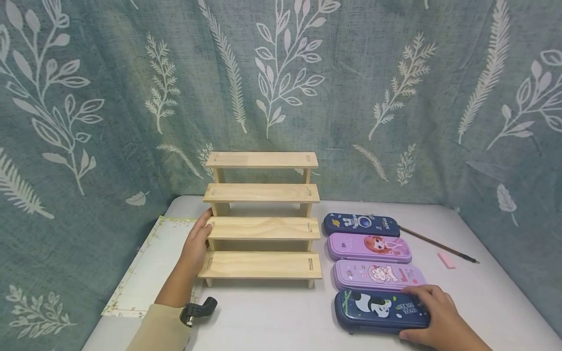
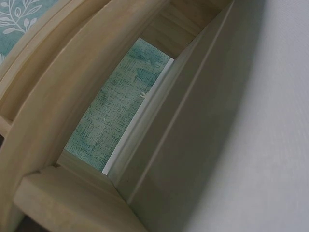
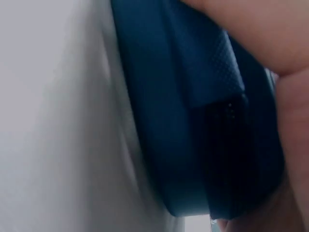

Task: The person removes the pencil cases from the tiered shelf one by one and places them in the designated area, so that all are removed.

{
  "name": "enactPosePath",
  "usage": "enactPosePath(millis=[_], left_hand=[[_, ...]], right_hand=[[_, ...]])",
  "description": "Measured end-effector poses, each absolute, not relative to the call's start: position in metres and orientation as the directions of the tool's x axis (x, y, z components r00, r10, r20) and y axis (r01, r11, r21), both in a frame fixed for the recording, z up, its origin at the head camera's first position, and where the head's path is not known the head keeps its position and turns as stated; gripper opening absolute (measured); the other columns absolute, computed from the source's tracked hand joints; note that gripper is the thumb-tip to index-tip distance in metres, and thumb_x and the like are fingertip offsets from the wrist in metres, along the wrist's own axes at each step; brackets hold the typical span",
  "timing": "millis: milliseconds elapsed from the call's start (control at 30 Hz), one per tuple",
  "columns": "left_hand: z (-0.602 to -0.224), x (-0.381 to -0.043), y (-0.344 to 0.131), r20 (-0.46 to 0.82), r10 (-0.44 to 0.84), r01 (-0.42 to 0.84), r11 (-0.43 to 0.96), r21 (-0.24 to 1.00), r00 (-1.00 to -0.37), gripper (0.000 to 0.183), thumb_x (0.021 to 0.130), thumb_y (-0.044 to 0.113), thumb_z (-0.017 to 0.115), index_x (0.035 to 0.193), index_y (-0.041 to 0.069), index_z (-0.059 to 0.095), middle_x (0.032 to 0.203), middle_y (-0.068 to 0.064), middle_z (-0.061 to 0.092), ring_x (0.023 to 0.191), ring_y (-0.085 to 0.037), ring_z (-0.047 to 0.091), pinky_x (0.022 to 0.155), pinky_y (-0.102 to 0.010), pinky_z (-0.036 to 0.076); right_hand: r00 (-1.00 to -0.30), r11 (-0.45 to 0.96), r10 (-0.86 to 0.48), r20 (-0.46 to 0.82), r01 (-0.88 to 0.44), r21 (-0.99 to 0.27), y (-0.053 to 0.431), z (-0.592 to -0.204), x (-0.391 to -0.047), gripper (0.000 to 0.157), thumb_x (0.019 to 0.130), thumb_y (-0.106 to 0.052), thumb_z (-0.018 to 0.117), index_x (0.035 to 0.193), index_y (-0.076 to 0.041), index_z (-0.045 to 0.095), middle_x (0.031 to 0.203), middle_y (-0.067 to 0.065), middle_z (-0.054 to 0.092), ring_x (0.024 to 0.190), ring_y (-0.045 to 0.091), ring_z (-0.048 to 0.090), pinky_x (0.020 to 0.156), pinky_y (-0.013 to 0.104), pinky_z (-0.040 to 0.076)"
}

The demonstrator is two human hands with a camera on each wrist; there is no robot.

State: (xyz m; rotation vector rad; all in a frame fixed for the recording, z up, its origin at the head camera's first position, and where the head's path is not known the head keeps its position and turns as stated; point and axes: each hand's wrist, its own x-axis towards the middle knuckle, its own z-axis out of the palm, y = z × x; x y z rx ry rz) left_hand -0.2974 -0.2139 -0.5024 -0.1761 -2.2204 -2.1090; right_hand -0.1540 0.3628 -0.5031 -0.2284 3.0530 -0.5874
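A tiered wooden display stand [image 1: 263, 265] with several steps stands on the white table. My left hand [image 1: 196, 246] holds its left side around the second step from the bottom. The left wrist view looks under a wooden step [image 2: 72, 87], with no fingers showing. My right hand [image 1: 439, 314] grips the right end of a dark blue pencil case [image 1: 373, 312] with a panda on its lid. In the right wrist view, fingers [image 3: 270, 29] wrap the end of the blue case [image 3: 159, 116], near its zipper. This case lies nearest in a column of pencil cases.
Behind the panda case lie a lilac bunny case [image 1: 360, 274], a pink-purple case with a girl [image 1: 351, 246] and a navy astronaut case [image 1: 338, 224]. A thin brush [image 1: 439, 242] and a pink eraser [image 1: 447, 260] lie right. A bordered paper sheet [image 1: 149, 268] lies left; patterned curtains [image 1: 342, 122] surround the table.
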Motion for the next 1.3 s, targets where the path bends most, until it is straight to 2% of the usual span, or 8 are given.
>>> enactPosePath(millis=[267, 367, 500, 567, 633, 1100, 1300], left_hand=[[-0.503, -0.293, -0.214, 0.132, 0.043, 0.135, 0.063, 0.989, -0.990, 0.055, 0.114, 0.028, 0.031, 0.168, 0.025, 0.023, 0.175, 0.006, 0.017, 0.163, -0.021, 0.012, 0.132, -0.051, 0.014], [-0.504, -0.291, -0.215, 0.128, 0.038, 0.131, 0.068, 0.989, -0.991, 0.055, 0.114, 0.029, 0.031, 0.168, 0.025, 0.023, 0.175, 0.006, 0.018, 0.163, -0.022, 0.013, 0.132, -0.051, 0.014], [-0.504, -0.290, -0.216, 0.140, 0.035, 0.142, 0.079, 0.987, -0.990, 0.055, 0.114, 0.030, 0.031, 0.168, 0.026, 0.023, 0.175, 0.006, 0.018, 0.163, -0.021, 0.011, 0.132, -0.052, 0.014], [-0.504, -0.290, -0.216, 0.144, 0.034, 0.146, 0.083, 0.986, -0.989, 0.055, 0.114, 0.030, 0.030, 0.168, 0.026, 0.023, 0.175, 0.007, 0.018, 0.163, -0.020, 0.012, 0.132, -0.052, 0.014], [-0.505, -0.289, -0.217, 0.142, 0.033, 0.145, 0.082, 0.986, -0.989, 0.054, 0.114, 0.030, 0.030, 0.168, 0.027, 0.023, 0.175, 0.007, 0.018, 0.163, -0.020, 0.012, 0.132, -0.052, 0.014], [-0.504, -0.285, -0.211, 0.135, 0.027, 0.137, 0.075, 0.988, -0.990, 0.054, 0.114, 0.029, 0.031, 0.168, 0.026, 0.025, 0.174, 0.006, 0.019, 0.162, -0.021, 0.014, 0.132, -0.051, 0.015], [-0.505, -0.287, -0.209, 0.127, 0.014, 0.128, 0.066, 0.990, -0.992, 0.054, 0.114, 0.027, 0.034, 0.167, 0.027, 0.027, 0.174, 0.006, 0.021, 0.162, -0.021, 0.016, 0.131, -0.050, 0.017]], right_hand=[[-0.989, 0.912, -0.133, 0.063, -0.147, -0.383, 0.362, -0.508, -0.149, 0.099, 0.055, -0.057, 0.099, 0.136, -0.014, 0.062, 0.127, 0.028, 0.048, 0.114, 0.048, 0.048, 0.088, 0.069, 0.047], [-0.987, 0.902, -0.143, 0.071, -0.159, -0.401, 0.363, -0.507, -0.147, 0.093, 0.067, -0.054, 0.095, 0.141, -0.012, 0.058, 0.127, 0.026, 0.049, 0.114, 0.046, 0.048, 0.086, 0.069, 0.047], [-0.988, 0.895, -0.129, 0.082, -0.151, -0.420, 0.363, -0.503, -0.148, 0.073, 0.091, -0.045, 0.080, 0.146, -0.006, 0.053, 0.129, 0.026, 0.052, 0.116, 0.043, 0.050, 0.086, 0.072, 0.049], [-0.991, 0.896, -0.105, 0.087, -0.132, -0.425, 0.364, -0.501, -0.148, 0.068, 0.098, -0.045, 0.072, 0.146, -0.001, 0.052, 0.129, 0.028, 0.052, 0.116, 0.045, 0.051, 0.088, 0.075, 0.047], [-0.995, 0.901, -0.074, 0.061, -0.093, -0.424, 0.363, -0.499, -0.149, 0.070, 0.101, -0.048, 0.066, 0.147, 0.002, 0.050, 0.131, 0.030, 0.051, 0.118, 0.048, 0.051, 0.091, 0.077, 0.045], [-0.999, 0.901, -0.025, 0.020, -0.031, -0.433, 0.365, -0.500, -0.147, 0.078, 0.101, -0.056, 0.062, 0.149, 0.004, 0.047, 0.134, 0.034, 0.047, 0.122, 0.052, 0.047, 0.096, 0.078, 0.042], [-0.999, 0.907, -0.032, 0.041, -0.046, -0.418, 0.364, -0.500, -0.148, 0.076, 0.101, -0.054, 0.065, 0.147, 0.005, 0.049, 0.134, 0.034, 0.048, 0.122, 0.053, 0.048, 0.096, 0.078, 0.042]])
